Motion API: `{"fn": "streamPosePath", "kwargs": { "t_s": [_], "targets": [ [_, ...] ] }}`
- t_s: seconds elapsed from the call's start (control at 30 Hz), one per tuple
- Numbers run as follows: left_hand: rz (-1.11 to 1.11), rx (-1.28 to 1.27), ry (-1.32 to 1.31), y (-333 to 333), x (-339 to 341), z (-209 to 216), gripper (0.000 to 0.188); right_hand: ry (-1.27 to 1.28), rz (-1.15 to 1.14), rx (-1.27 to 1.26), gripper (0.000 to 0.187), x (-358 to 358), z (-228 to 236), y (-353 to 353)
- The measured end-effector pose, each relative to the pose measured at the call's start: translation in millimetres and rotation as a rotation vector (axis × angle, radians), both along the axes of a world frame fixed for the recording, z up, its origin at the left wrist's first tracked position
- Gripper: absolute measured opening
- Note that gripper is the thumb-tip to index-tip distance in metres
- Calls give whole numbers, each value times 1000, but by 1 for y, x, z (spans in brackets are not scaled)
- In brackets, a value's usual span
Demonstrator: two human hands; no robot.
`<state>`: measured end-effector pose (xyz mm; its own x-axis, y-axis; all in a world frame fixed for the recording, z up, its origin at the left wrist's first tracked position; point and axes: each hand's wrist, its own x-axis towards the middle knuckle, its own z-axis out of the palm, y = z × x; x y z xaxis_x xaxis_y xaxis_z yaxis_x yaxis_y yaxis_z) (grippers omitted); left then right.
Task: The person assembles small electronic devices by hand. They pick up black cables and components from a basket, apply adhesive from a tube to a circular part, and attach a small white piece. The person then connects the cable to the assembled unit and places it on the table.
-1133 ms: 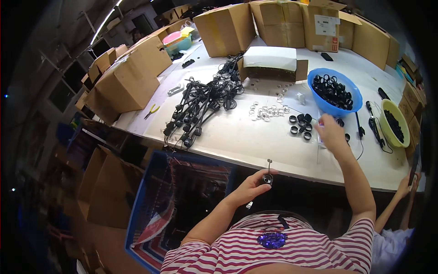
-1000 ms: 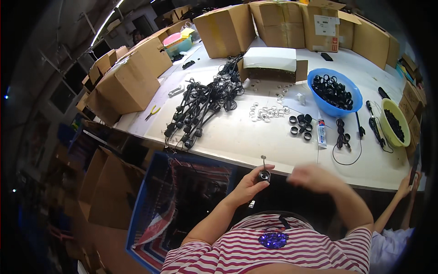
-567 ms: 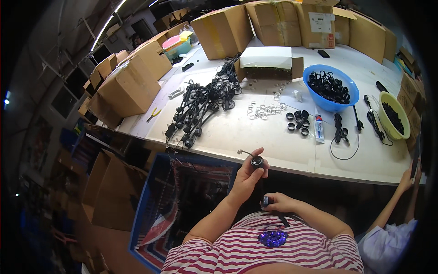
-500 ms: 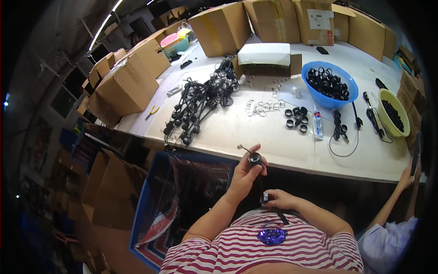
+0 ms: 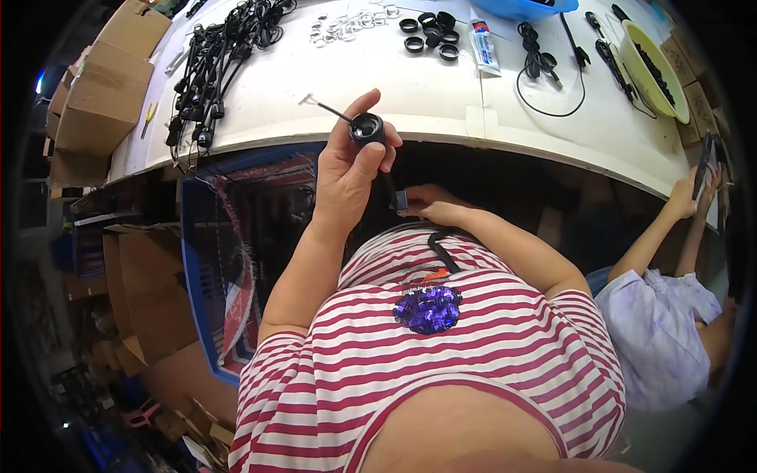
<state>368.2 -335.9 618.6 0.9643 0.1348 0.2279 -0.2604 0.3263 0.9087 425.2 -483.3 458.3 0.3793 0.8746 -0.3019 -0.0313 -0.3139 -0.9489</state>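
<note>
My left hand (image 5: pixel 345 172) is raised just off the table's front edge, its thumb and fingers closed round a black ring-mouthed cylinder (image 5: pixel 367 129). From the cylinder's open top a thin dark lead (image 5: pixel 327 107) sticks out, with a small pale connector at its tip. Lower and to the right, in front of my belly, my right hand (image 5: pixel 435 203) pinches a small dark block (image 5: pixel 400 201) with a bluish face. A thick black cable (image 5: pixel 444 254) hangs below that hand against the striped shirt. Whether block, cable and cylinder are joined is hidden.
On the white table (image 5: pixel 394 87) lie tangled black cables (image 5: pixel 221 71), clear rings (image 5: pixel 347 27), black rings (image 5: pixel 430 33), a glue-like tube (image 5: pixel 484 47) and a coiled cable (image 5: pixel 536 59). A yellow bowl (image 5: pixel 670 91) stands right, near another person (image 5: pixel 654 331). A blue-rimmed bin (image 5: pixel 192 276) stands below left.
The view has tilted down and shifted, so the table sits higher in it. Both hands keep their grips on the cylinder and the small block.
</note>
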Motion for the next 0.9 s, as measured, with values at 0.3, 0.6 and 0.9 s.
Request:
{"fn": "streamPosePath", "kwargs": {
  "t_s": [0.3, 0.6, 0.9],
  "targets": [
    [-2, 30, -28, 5, -1, 6, 62, -54, 105, 59, 26, -10, -5, 10],
    [-51, 27, -2, 12, -16, 9, 53, -346, 295, -252, 30, -11, 28, 24],
    [58, 188, 38, 47, -13, 7, 43, -789, 114, 16, 15, 5, 129, 6]
  ]
}}
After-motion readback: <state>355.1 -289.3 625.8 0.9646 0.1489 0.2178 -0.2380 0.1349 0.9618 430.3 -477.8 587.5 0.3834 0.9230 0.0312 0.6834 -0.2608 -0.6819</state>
